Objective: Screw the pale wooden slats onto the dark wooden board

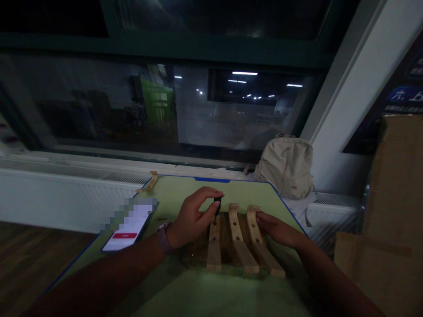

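Note:
My left hand [193, 215], with a watch on its wrist, pinches the black handle of a small screwdriver [217, 206]. The tool stands upright, its tip at the upper hole of the left wooden strip [214, 255]. This strip lies across a dark brown board [226, 251], beside a middle curved strip [243, 248] and a right curved strip [264, 251]. Dark screws or holes show in each strip. My right hand [276, 226] is closed at the upper end of the right strip, steadying it from the side; its fingertips are partly hidden.
The green table [185, 290] has a blue edge. A phone [128, 229] with a lit screen lies at the left, and another curved wooden piece [152, 181] at the far left corner. Behind stands a beige backpack [287, 165]; cardboard boxes [393, 198] are at the right.

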A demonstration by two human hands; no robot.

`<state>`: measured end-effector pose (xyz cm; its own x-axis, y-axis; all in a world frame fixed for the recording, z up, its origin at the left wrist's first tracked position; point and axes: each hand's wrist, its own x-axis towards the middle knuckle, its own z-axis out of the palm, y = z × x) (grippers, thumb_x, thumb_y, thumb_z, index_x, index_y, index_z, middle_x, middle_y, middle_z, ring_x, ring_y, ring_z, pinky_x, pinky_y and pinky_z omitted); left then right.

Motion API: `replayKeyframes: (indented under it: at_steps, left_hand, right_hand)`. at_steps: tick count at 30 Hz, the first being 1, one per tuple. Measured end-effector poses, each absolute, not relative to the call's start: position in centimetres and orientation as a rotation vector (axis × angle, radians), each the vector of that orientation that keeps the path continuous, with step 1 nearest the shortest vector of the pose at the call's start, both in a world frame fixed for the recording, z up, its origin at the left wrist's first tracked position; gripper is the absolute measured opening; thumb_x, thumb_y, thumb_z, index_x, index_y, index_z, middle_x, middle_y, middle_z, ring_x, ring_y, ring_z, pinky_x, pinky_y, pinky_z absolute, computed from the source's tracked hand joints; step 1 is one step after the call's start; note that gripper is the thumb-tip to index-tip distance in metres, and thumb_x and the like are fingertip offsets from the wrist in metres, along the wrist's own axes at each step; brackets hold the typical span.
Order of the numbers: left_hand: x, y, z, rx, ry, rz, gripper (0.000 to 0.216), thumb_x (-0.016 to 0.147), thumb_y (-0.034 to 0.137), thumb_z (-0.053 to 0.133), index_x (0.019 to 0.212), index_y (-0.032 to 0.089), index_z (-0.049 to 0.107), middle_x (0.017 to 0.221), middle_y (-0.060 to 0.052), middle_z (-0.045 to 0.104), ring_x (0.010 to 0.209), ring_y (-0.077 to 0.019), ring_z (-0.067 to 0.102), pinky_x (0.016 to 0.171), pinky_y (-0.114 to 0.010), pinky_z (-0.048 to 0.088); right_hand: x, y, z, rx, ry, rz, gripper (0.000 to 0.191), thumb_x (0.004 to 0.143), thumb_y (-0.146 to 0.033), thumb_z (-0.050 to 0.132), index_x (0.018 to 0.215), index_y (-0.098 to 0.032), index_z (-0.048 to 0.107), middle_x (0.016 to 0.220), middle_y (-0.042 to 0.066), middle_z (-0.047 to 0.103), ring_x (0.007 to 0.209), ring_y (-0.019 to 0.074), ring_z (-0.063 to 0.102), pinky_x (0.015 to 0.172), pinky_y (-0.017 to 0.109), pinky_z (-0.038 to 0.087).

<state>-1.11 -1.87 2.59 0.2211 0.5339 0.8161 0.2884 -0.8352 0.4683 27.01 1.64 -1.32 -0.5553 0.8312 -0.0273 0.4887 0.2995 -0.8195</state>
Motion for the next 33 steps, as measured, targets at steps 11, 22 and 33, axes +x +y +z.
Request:
replayKeyframes:
  at_steps: [11,22,33]
  left_hand:
    - [-1.06,-1.65,2.92,2.346,0.783,1.777,0.015,0.086,0.015,0.064,0.101,0.02,0.063,0.087,-0.004,0.062,0.084,-0.0159,0.059,0.074,-0.03,0.048]
    - [-1.11,-1.72,2.91,2.362,0.748,1.79,0.016,0.086,0.016,0.065,0.101,0.019,0.063,0.087,-0.005,0.062,0.083,-0.0161,0.059,0.073,-0.03,0.049]
    - [-1.06,-1.95,2.86,2.367,0.775,1.77,0.014,0.086,0.017,0.063,0.1,0.02,0.064,0.088,-0.005,0.062,0.083,-0.0168,0.06,0.072,-0.03,0.05]
  right_hand:
    - [27.4,1.92,-1.84,-1.174,-2.172,1.172,0.07,0.089,-0.067,0.037,0.133,-0.016,0.055,0.131,0.013,0.061,0.123,0.0317,0.053,0.109,0.053,0.034]
    - [27.08,1.58,-1.21,-1.222,-2.157,1.18,0.073,0.086,-0.07,0.039,0.134,-0.017,0.055,0.141,0.012,0.054,0.132,0.033,0.045,0.114,0.052,0.028]
    - [27.29,1.9,-1.88,-1.178,-2.178,1.144,0.07,0.088,-0.07,0.037,0.132,-0.019,0.056,0.139,0.011,0.056,0.128,0.0304,0.05,0.112,0.051,0.032]
